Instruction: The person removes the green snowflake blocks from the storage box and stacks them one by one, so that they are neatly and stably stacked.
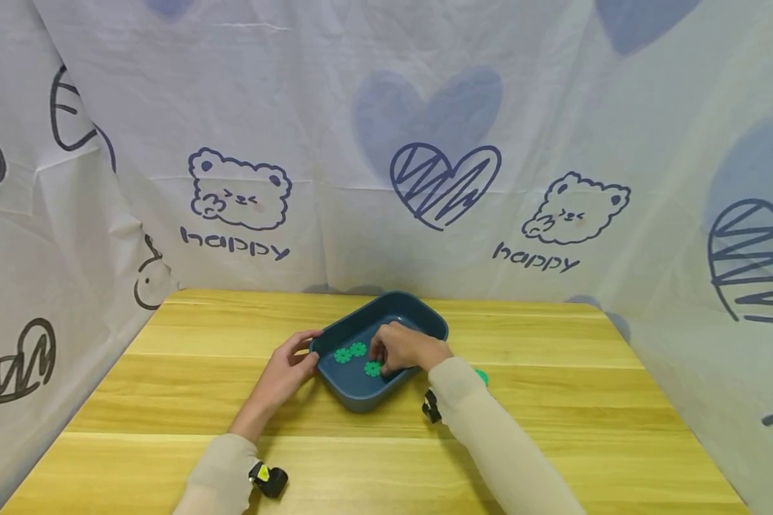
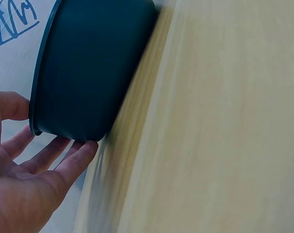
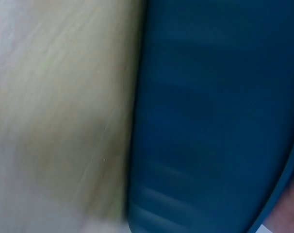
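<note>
Blue bin [image 1: 349, 383], upright on the pale wood-grained surface [image 1: 373, 472], close to a hanging white cloth [image 1: 335, 143]. On that cloth, "happy" in dark blue lettering [image 1: 235, 244], legible twice, each time beneath a line-drawn bear head [image 1: 241, 192]; at the far right edge, more lettering, cut off by the frame. Around the words, scribble-striped hearts [image 1: 446, 186] and plain pale-blue ones. On the black device [image 1: 270, 483] at the left wrist, a yellow label [image 1: 263, 472], too small to read. In form, a rounded rectangle with smooth walls and a narrow lip, turned at a slant on the surface. Inside on its floor, green notched discs [image 1: 343, 355], flower-like in outline: two close together, another nearer the front, right by the fingertips of the right hand [image 1: 404, 347]. To the right on the surface, one more green piece [image 1: 482, 375], partly hidden behind the right sleeve [image 1: 489, 429]. Hands well apart: left hand [image 1: 288, 368] clamped round the bin's left end, thumb at the rim, fingers against the outer wall; right hand reaching down inside, fingers bent, cannot tell whether pinching a disc.
</note>
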The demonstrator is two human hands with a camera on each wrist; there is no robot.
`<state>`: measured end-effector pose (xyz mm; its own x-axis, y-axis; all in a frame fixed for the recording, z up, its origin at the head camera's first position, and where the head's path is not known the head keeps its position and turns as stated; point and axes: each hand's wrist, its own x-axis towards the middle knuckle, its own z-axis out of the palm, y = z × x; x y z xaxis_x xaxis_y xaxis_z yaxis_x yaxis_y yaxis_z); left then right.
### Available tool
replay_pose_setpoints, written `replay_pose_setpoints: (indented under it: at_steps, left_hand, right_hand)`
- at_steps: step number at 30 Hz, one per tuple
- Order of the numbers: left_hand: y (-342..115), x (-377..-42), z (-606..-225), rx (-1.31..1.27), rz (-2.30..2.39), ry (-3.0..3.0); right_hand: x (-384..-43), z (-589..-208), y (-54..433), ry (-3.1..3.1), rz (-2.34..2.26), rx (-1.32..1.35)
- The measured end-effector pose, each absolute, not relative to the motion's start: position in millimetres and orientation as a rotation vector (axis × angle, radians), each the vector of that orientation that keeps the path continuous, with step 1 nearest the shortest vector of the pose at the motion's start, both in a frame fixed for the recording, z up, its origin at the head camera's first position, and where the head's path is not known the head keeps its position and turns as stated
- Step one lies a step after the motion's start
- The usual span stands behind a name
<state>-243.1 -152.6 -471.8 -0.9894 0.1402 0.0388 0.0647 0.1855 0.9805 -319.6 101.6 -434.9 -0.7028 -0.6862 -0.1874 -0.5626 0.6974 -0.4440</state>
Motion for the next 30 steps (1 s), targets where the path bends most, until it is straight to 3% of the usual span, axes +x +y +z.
replay_pose_setpoints:
  at_steps: [30]
  left_hand:
    - [-152.3, -243.0, -471.4, 0.214, 1.959, 2.368]
  right_hand:
    - [-318.0, -437.0, 96.2, 2.584, -0.509, -1.045]
